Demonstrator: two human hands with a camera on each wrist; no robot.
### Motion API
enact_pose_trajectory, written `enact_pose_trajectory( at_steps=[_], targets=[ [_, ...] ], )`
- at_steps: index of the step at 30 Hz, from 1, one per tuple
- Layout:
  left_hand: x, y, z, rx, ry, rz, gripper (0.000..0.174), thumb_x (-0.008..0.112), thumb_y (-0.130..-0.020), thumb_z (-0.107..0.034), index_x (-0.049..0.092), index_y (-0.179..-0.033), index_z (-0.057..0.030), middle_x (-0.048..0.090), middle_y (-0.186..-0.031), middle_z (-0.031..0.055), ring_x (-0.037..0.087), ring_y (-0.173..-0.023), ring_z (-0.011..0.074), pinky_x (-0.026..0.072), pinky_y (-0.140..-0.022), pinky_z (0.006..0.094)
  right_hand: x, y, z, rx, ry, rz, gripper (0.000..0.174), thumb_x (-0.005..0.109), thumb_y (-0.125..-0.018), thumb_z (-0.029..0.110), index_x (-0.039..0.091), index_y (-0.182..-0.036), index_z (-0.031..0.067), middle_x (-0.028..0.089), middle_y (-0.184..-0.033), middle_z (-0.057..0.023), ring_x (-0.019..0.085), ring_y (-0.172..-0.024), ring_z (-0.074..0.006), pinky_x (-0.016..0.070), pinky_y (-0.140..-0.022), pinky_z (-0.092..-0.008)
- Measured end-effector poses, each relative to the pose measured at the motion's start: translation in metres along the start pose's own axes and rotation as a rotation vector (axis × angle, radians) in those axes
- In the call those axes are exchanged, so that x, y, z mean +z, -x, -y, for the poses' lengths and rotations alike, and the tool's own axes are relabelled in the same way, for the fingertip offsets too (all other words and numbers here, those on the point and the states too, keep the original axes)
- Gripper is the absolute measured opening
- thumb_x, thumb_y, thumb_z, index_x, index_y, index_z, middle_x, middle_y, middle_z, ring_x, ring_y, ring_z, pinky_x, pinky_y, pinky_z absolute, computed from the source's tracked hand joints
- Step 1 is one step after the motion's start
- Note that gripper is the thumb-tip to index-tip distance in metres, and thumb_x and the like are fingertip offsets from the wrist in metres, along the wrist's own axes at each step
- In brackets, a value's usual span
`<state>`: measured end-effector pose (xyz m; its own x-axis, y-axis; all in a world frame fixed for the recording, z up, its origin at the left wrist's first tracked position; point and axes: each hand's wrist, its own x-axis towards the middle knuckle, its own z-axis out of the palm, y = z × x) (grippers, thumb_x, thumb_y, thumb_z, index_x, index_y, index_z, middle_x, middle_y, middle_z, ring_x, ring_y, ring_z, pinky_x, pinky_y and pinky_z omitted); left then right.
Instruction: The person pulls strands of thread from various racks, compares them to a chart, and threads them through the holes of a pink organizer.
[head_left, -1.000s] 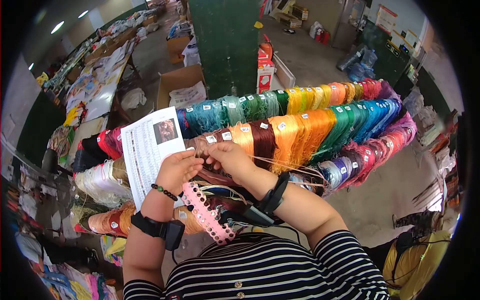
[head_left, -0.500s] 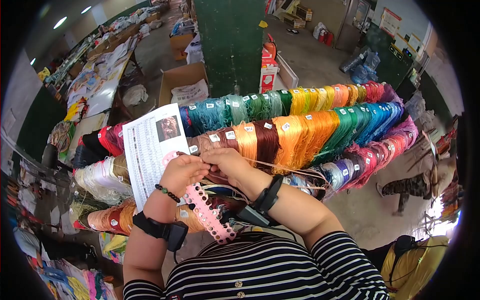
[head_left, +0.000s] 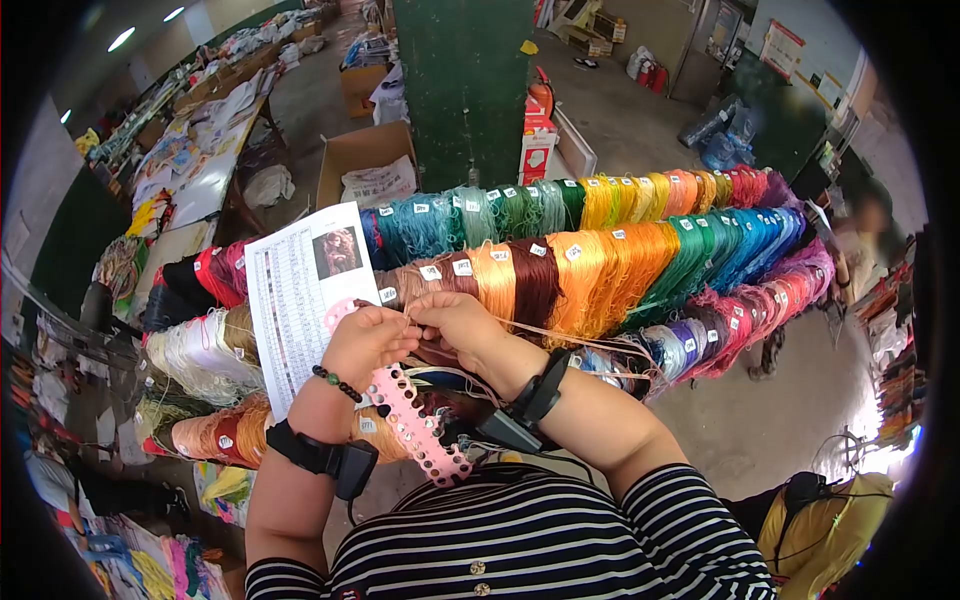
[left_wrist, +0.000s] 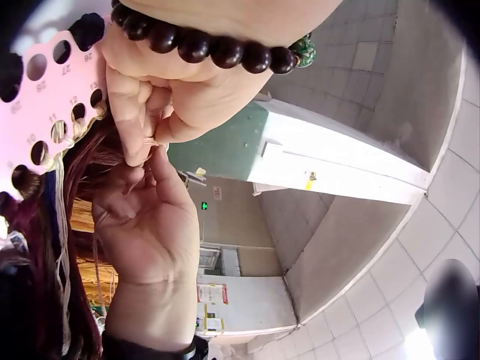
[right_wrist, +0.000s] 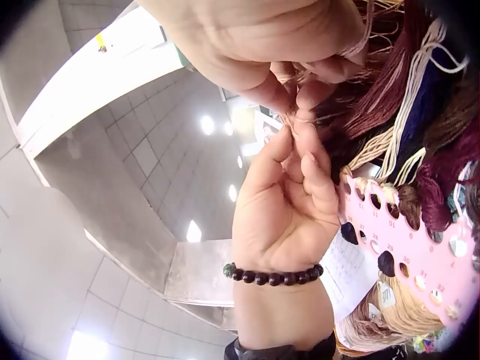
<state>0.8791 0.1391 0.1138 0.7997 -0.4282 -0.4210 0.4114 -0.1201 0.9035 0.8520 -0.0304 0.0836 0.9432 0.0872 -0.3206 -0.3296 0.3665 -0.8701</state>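
Observation:
My left hand (head_left: 370, 342), with a dark bead bracelet (head_left: 336, 384) at the wrist, and my right hand (head_left: 458, 325) meet fingertip to fingertip over the thread rack. Both pinch a thin, pale pinkish thread (right_wrist: 288, 120), seen between the fingertips in the wrist views. Pale strands (head_left: 580, 340) stretch from beside my right hand toward the rack's right side. Hanging below the hands is a pink thread card (head_left: 408, 425) with numbered holes, some knotted with cream, dark blue and maroon threads. A printed sheet (head_left: 290, 290) with a chart and small picture lies behind my left hand.
Rows of labelled thread skeins (head_left: 600, 270) in many colours fill the rack around the hands. A green pillar (head_left: 460, 100) and an open cardboard box (head_left: 340, 165) stand beyond. Another person (head_left: 862, 245) is at the far right, near a yellow cloth (head_left: 830, 525).
My fingertips have come closer together and now meet at the thread. More of the pink card shows behind my left hand. At the right, another person has moved along the rack's far end.

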Motion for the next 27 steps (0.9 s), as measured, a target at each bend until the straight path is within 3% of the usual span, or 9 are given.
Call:
enact_pose_trajectory(
  at_steps=[2,5,23,26,27],
  targets=[
    [0.004,0.000,0.000,0.007,-0.026,-0.023,0.018,0.057,-0.093,-0.015,0.062,-0.100,0.0007,0.068,-0.093,0.0106,0.065,-0.080,0.0149,0.0528,-0.071,0.0244,0.000,0.000,0.000,0.009,-0.010,-0.002,0.004,0.065,-0.087,0.015,0.066,-0.087,0.0115,0.062,-0.077,0.0047,0.052,-0.065,-0.0053,0.0353,-0.052,-0.0204],
    [0.007,0.002,-0.002,-0.001,-0.084,-0.012,0.018,0.057,-0.093,-0.018,0.061,-0.101,-0.0019,0.068,-0.096,0.0085,0.064,-0.082,0.0133,0.0519,-0.074,0.0255,0.004,0.003,0.007,0.030,-0.031,-0.052,0.007,0.064,-0.086,0.008,0.065,-0.086,0.0020,0.064,-0.078,-0.0021,0.054,-0.065,-0.0087,0.0422,-0.060,-0.0200],
    [0.007,0.007,-0.005,0.005,-0.049,-0.063,0.015,0.052,-0.094,-0.017,0.059,-0.098,-0.0038,0.068,-0.093,0.0108,0.065,-0.075,0.0144,0.0531,-0.068,0.0257,-0.003,0.001,0.002,-0.094,-0.071,-0.060,0.009,0.061,-0.089,0.011,0.063,-0.086,0.0030,0.061,-0.077,-0.0029,0.055,-0.066,-0.0103,0.0446,-0.063,-0.0210],
    [0.002,0.009,-0.006,0.145,-0.251,-0.126,0.016,0.055,-0.090,-0.015,0.057,-0.099,-0.0018,0.068,-0.091,0.0137,0.067,-0.075,0.0213,0.0545,-0.067,0.0314,-0.015,0.003,0.010,-0.068,-0.221,0.049,0.011,0.061,-0.090,0.015,0.063,-0.087,0.0047,0.060,-0.075,-0.0021,0.055,-0.063,-0.0112,0.0453,-0.061,-0.0224],
    [0.002,0.009,-0.009,0.299,-0.542,-0.217,0.018,0.056,-0.088,-0.015,0.057,-0.100,-0.0022,0.068,-0.090,0.0134,0.067,-0.074,0.0233,0.0547,-0.067,0.0342,-0.016,0.008,0.020,-0.056,-0.102,0.026,0.011,0.060,-0.090,0.016,0.063,-0.088,0.0052,0.060,-0.074,-0.0020,0.055,-0.063,-0.0117,0.0456,-0.060,-0.0233]
  ],
)
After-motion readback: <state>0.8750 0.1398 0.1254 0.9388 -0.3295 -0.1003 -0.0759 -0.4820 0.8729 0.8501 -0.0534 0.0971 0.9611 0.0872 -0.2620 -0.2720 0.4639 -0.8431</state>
